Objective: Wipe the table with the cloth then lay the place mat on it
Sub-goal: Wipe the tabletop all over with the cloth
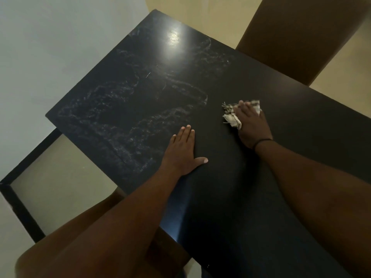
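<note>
Here the right hand (252, 125) presses the bunched cloth (232, 118) on the table (301, 137), smeared streaks lying left of it beyond the flat, empty left hand (181, 152).

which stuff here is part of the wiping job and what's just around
Part of the job:
- cloth, bunched under the right hand
- black table, with streaky smears
- left hand, flat on the table
- place mat: not in view

Just around:
- brown chair at the far side
- black bracelet

Pressing crumpled pale striped cloth (234, 115) onto dark glossy table (124, 101) under right hand (252, 125); left hand (181, 153) lying flat alongside, apart.
</note>
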